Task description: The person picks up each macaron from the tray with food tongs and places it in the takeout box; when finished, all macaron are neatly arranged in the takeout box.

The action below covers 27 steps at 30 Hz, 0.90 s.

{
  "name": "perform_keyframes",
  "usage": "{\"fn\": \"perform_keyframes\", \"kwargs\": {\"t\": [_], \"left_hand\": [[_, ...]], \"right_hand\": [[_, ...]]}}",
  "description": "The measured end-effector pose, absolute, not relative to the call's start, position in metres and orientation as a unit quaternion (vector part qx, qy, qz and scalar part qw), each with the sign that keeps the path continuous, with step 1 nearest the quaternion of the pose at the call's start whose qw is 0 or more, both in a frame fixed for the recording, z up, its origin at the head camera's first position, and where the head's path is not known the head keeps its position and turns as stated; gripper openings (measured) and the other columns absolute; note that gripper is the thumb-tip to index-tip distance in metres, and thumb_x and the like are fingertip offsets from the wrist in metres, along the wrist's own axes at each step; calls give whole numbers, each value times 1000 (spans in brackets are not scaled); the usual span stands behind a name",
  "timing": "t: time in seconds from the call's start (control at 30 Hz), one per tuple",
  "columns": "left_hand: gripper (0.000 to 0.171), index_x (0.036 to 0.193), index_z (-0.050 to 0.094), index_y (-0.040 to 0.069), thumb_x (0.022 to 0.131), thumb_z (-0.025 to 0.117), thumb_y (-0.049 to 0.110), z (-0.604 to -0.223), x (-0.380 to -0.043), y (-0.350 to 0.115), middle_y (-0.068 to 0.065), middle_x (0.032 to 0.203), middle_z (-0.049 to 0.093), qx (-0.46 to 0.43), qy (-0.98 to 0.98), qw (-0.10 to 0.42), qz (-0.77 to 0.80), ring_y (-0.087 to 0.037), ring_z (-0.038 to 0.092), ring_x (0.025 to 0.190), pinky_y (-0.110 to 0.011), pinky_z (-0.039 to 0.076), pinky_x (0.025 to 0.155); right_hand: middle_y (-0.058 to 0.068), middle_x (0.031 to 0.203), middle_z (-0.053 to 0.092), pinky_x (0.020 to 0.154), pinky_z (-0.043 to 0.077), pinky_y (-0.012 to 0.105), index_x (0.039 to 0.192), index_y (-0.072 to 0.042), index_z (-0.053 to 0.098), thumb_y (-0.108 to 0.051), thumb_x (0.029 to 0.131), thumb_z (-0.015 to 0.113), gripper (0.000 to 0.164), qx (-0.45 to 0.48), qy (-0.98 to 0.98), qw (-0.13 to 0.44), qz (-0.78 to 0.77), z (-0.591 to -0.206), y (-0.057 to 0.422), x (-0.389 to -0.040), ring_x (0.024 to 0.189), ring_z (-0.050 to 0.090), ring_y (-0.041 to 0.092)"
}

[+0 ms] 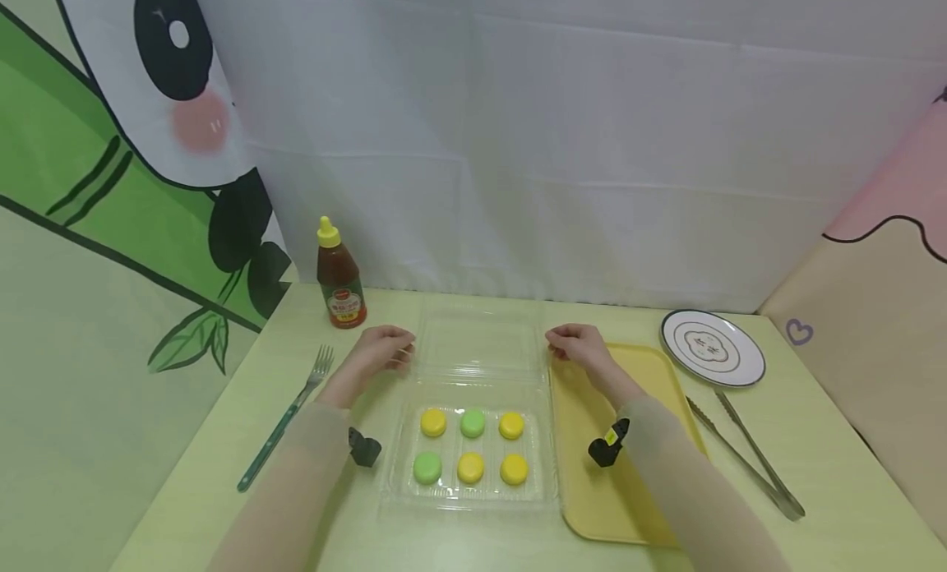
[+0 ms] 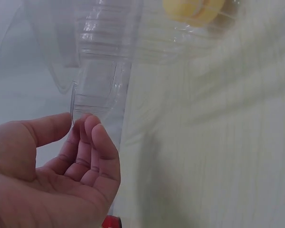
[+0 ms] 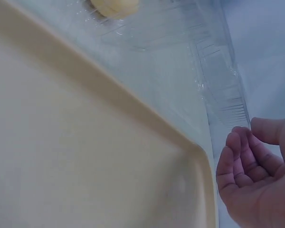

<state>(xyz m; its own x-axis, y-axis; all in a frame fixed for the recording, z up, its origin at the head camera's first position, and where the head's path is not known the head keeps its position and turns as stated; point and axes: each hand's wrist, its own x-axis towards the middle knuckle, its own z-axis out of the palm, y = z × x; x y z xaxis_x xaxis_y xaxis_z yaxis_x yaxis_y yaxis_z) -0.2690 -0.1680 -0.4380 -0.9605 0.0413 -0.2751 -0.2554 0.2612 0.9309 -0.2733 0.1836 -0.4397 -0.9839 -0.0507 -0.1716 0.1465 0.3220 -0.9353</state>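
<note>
A clear plastic clamshell box stands on the table with its lid raised at the back. In its base lie several yellow macarons and two green macarons. My left hand pinches the lid's left edge between thumb and fingertips, as the left wrist view shows close up. On the other side my right hand pinches the lid's right edge. That hand is above the far end of a yellow tray, which lies right beside the box.
A sauce bottle with a yellow cap stands at the back left, behind a fork. To the right of the tray lie metal tongs and a white plate. A white cloth hangs behind the table.
</note>
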Motion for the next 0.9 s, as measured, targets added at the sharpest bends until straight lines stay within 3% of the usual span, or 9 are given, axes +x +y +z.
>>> {"fn": "perform_keyframes", "kwargs": {"t": [0.17,0.3,0.43,0.63,0.9], "left_hand": [[33,125,58,-5,103,57,20,-431,-269,-168,-17,111,64,-78,805,116,577,-21,62,91,-32,53,84],[32,122,60,-3,102,59,21,-426,-269,-168,-15,109,62,-76,813,102,569,-25,60,96,-32,53,83],[32,122,60,-3,101,60,22,-418,-265,-168,-13,104,60,-70,814,90,570,-26,58,94,-30,53,81],[32,121,59,-3,101,60,22,-406,-259,-169,-11,99,60,-47,807,71,584,-19,57,83,-27,52,76],[33,122,60,-6,106,50,21,-395,-250,-169,-6,89,58,-35,797,51,601,-14,55,77,-23,52,72]], "right_hand": [[19,103,65,88,52,40,122,11,60,-15,102,58,33,21,810,82,-581,-432,186,-273,86,61,20],[16,102,64,89,51,39,121,10,60,-16,102,59,33,8,810,77,-581,-428,189,-273,86,59,20],[11,97,63,91,51,40,121,10,60,-17,101,60,33,-2,808,76,-585,-422,192,-271,88,60,23],[18,102,63,95,48,47,121,11,59,-18,101,61,36,-25,810,73,-582,-410,196,-265,91,61,27],[17,98,65,83,53,32,115,8,61,-15,99,63,28,-49,797,74,-597,-394,200,-251,83,63,19]]}}
